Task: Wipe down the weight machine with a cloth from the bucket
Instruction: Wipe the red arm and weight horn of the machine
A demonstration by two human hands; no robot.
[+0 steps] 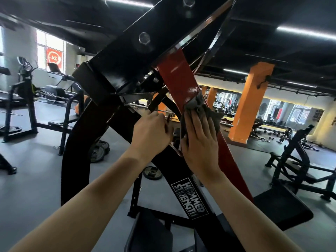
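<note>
Right hand (200,142): reaching up at centre frame, fingers lying straight and spread, pressing the cloth flat.
Cloth (201,108): grey, bunching under the right fingertips against the red beam.
Red beam (174,75): slanting from upper centre towards lower right, part of the black weight machine (127,51).
Left hand (151,131): just left of the right hand, fingers curling round a black strut (157,100).
</note>
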